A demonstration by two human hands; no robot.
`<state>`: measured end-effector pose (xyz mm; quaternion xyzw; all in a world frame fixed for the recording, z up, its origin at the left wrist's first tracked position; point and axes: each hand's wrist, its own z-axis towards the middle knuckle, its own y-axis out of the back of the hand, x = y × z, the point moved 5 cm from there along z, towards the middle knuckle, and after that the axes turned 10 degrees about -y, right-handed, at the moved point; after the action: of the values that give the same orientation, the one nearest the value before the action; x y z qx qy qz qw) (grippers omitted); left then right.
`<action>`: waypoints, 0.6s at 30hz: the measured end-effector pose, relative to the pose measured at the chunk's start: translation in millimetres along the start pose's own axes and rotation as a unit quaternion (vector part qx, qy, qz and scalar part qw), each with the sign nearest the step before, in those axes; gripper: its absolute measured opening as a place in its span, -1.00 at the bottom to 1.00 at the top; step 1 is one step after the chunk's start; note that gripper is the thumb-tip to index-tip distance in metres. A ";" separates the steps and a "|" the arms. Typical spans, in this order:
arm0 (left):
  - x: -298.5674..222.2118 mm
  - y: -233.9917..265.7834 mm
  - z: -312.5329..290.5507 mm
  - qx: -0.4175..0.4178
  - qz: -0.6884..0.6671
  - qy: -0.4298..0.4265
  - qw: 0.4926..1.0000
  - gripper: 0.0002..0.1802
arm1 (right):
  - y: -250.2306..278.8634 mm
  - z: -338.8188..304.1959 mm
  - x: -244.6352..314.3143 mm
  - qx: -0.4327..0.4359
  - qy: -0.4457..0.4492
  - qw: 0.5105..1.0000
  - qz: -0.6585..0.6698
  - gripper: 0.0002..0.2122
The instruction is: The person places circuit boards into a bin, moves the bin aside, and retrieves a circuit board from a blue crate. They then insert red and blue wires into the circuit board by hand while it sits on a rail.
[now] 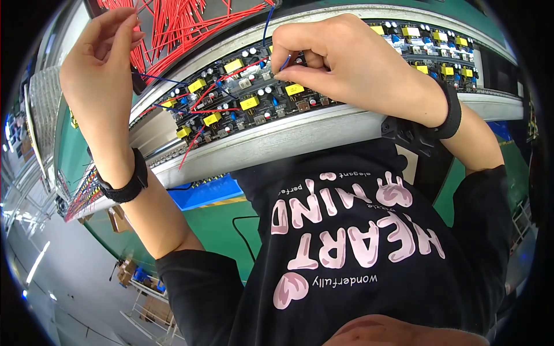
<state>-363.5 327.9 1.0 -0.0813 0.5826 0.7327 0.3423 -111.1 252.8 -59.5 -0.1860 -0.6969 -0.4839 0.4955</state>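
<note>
My right hand (352, 60) is above the circuit boards, its thumb and index finger pinched round a short blue wire (285, 62) with a bare pale tip. Beneath it runs a row of black circuit boards (262, 115) with yellow block parts, white round capacitors and small metal sockets. Several red and blue wires stick out of the boards on the left. My left hand (101, 57) is raised at the upper left beside a dark tray (222, 20) of loose red wires (173, 26). Its fingertips are pressed together, and what they hold is too small to make out.
A metal rail (242, 144) runs along the near side of the boards, and another rail (369, 11) along the far side. A black clip-like part (410, 135) sits on the near rail. Below the line lies a blue panel (208, 193) near the green floor.
</note>
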 end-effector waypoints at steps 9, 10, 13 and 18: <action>-61.1 25.5 -54.0 -0.144 -0.028 -0.048 0.988 -0.89 | -5.5 -1.7 0.0 -0.012 0.069 0.997 -0.040 -0.86; -69.6 26.8 -65.4 -0.145 -0.026 -0.047 0.988 -0.89 | -6.3 -2.1 2.9 -0.021 0.097 0.993 -0.056 -0.86; -94.1 17.5 -99.7 -0.179 -0.009 -0.038 0.983 -0.84 | -7.9 -4.0 1.3 -0.042 0.140 0.985 -0.091 -0.85; -104.9 -23.3 -141.9 -0.178 -0.198 0.128 0.955 -0.76 | -8.0 -5.9 -2.8 -0.041 0.125 0.988 -0.077 -0.85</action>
<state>-310.4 158.2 -7.0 -0.3479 0.4538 0.7258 0.3824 -112.7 244.6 -65.5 -0.0902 -0.6213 -0.5681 0.5321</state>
